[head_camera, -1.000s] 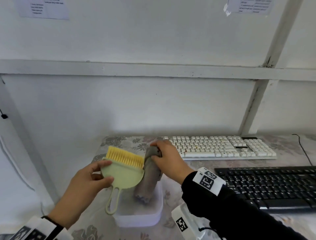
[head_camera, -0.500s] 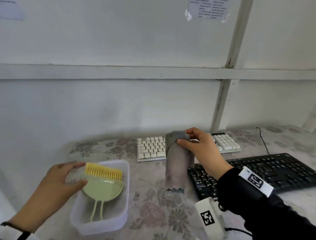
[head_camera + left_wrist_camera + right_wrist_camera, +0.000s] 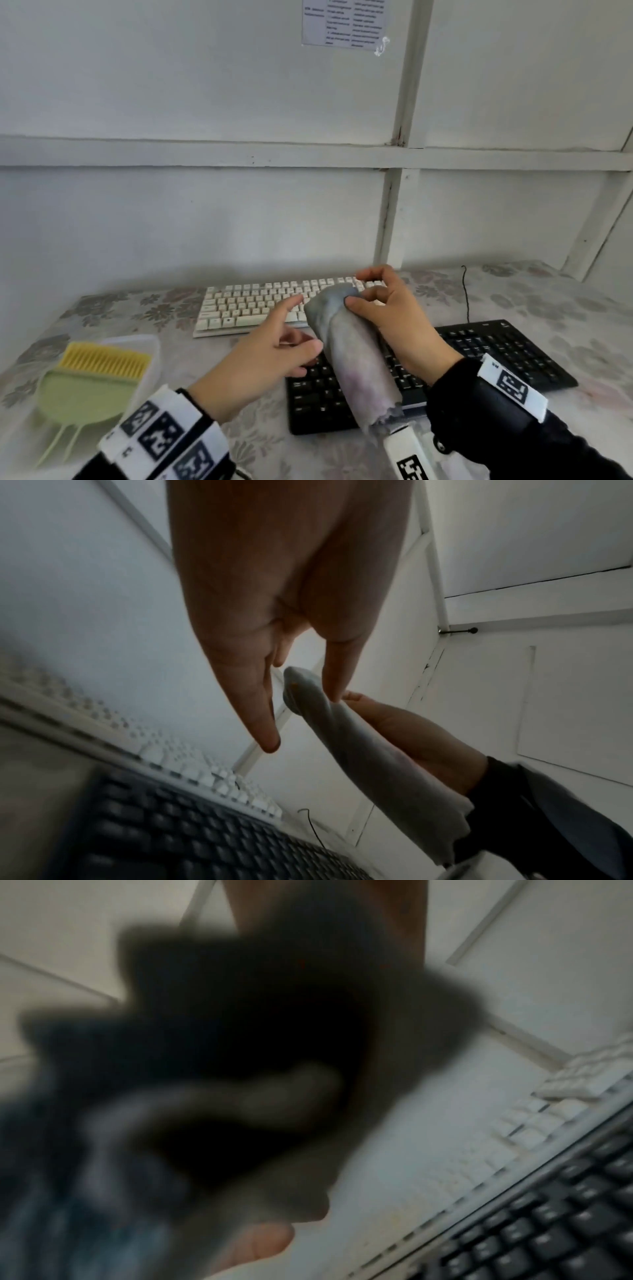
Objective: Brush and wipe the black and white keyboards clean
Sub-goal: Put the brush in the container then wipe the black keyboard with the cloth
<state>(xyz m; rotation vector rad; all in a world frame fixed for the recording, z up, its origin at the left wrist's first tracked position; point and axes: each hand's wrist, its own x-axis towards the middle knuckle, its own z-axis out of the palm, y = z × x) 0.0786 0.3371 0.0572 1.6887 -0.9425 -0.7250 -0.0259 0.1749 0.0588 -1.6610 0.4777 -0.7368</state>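
My right hand (image 3: pixel 356 291) pinches the top of a grey cloth (image 3: pixel 356 363), which hangs down over the left part of the black keyboard (image 3: pixel 496 353). My left hand (image 3: pixel 308 323) is just left of the cloth with straight fingers, and its thumb tip is at the cloth's edge. The left wrist view shows that hand (image 3: pixel 301 718) spread beside the cloth (image 3: pixel 377 764). The white keyboard (image 3: pixel 253 308) lies behind, near the wall. A green brush with yellow bristles (image 3: pixel 85 387) lies in a clear plastic box (image 3: pixel 150 346) at the left. In the right wrist view the cloth (image 3: pixel 240 1042) is a dark blur.
The flowered tablecloth (image 3: pixel 565 308) covers the table, which stands against a white wall. A black cable (image 3: pixel 466 294) runs from the black keyboard up toward the wall. The right wrist view shows both keyboards (image 3: pixel 565 1218) at the lower right.
My left hand let go of the brush, which now lies in the box, and moved right to the cloth. My right hand carried the cloth from the box to above the black keyboard.
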